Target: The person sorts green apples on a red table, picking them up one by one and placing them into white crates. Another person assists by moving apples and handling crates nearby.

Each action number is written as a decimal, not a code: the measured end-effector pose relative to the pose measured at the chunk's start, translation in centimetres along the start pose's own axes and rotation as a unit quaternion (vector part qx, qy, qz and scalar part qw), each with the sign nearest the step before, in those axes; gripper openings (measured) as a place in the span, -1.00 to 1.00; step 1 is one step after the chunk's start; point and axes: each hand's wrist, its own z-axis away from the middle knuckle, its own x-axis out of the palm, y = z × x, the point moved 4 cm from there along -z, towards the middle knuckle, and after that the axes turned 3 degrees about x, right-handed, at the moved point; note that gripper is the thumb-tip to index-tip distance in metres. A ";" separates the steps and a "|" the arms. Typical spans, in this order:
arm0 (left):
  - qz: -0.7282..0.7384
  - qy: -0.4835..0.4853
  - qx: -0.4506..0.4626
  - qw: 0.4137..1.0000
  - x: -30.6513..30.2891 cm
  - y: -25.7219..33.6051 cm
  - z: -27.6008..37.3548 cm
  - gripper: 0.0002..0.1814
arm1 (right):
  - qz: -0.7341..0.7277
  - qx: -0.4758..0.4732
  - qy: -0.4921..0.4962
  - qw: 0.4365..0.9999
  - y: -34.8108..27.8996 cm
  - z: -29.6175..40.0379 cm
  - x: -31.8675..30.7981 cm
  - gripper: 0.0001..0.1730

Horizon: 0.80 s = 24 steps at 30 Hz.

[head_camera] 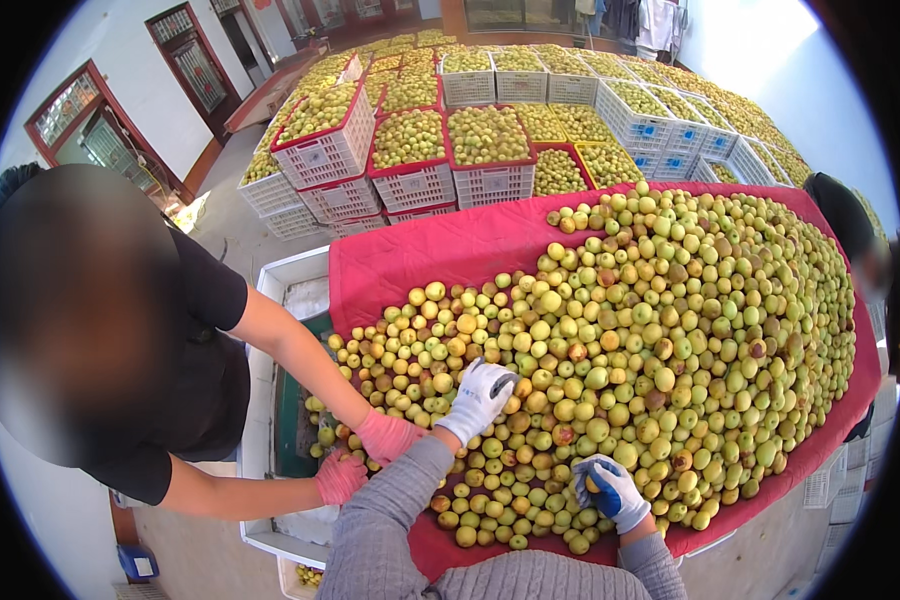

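Observation:
A large heap of small yellow-green fruits, some with brown or reddish patches (645,322), lies on a red quilted cloth (435,247). My left hand (480,397), in a white work glove with a dark palm, reaches over the middle of the heap's left part; its fingers touch the fruits, and whether it grips one is hidden. My right hand (607,491), in a white and blue glove, is lower right near the cloth's front edge, its fingers curled around a yellowish fruit (592,484).
At left, a person in a black shirt (210,300) has pink-gloved hands (386,436) among the fruits, close to my left forearm. Beneath them is a white-rimmed tray (259,442). Crates of fruit (491,180) stand beyond the cloth. Another person (844,217) is at the far right.

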 end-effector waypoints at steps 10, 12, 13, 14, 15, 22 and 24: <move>-0.056 0.313 -0.231 0.920 -4.4 -10.6 -2.8 -0.71 | 0.012 0.011 0.004 1.000 -0.1 0.1 0.1 -0.51; -0.106 0.263 -0.245 0.927 -3.8 -11.2 -2.9 -0.54 | 0.016 0.014 0.001 1.000 -0.2 0.0 0.2 -0.50; -0.181 0.191 -0.210 0.942 -2.8 -9.9 -3.1 -0.41 | 0.014 0.014 0.000 1.000 -0.2 -0.1 0.3 -0.50; -0.188 0.123 -0.193 0.955 -1.9 -9.1 -3.3 -0.38 | 0.012 0.016 -0.002 1.000 -0.3 -0.2 0.3 -0.50; -0.190 0.049 -0.170 0.966 -1.5 -6.6 -4.2 -0.36 | 0.007 0.014 0.004 1.000 -0.2 -0.1 0.2 -0.49; -0.239 0.003 -0.016 0.971 -1.4 0.3 2.3 -0.67 | 0.017 0.008 0.002 1.000 -0.5 -0.3 0.6 -0.52; -0.223 -0.005 0.017 0.975 -1.8 2.1 5.8 -0.67 | 0.016 0.011 0.001 1.000 -0.4 -0.4 0.5 -0.55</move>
